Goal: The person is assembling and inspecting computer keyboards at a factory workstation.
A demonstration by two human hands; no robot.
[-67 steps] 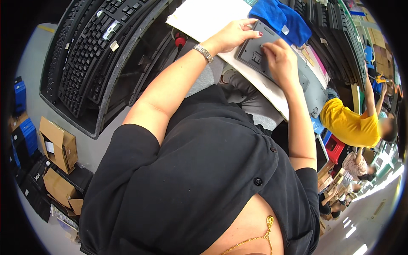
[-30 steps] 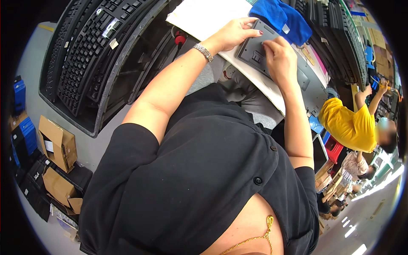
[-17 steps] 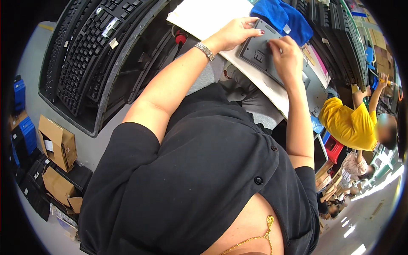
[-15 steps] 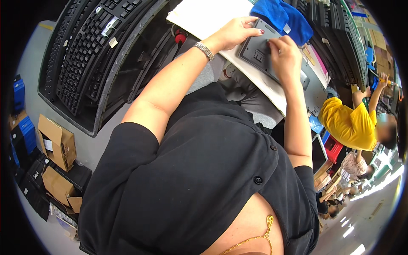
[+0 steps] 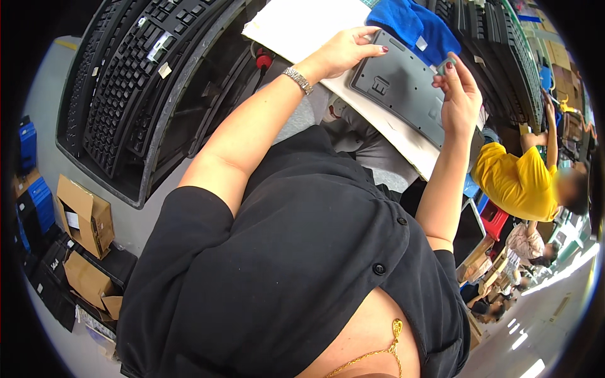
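Note:
A dark grey keyboard (image 5: 403, 79) is turned underside up at the front edge of the white work surface, with a recessed compartment and screw holes showing. My left hand (image 5: 345, 51) pinches its far left corner between thumb and fingers. Above its right part, my right hand (image 5: 459, 94) is raised, thumb and fingertips closed on a small grey-green piece (image 5: 446, 65) whose kind I cannot make out. A blue cloth (image 5: 413, 28) lies just beyond the keyboard's far edge.
Black keyboards (image 5: 120, 88) stand packed in a black crate (image 5: 148, 164) at my left. More keyboards (image 5: 504, 69) are stacked at the far right. Open cardboard boxes (image 5: 85, 208) sit at the lower left. A person in a yellow shirt (image 5: 513, 183) works on the right.
My right hand has lifted off the keyboard's underside and moved right, now showing a small piece at its fingertips. The left hand keeps its hold on the corner.

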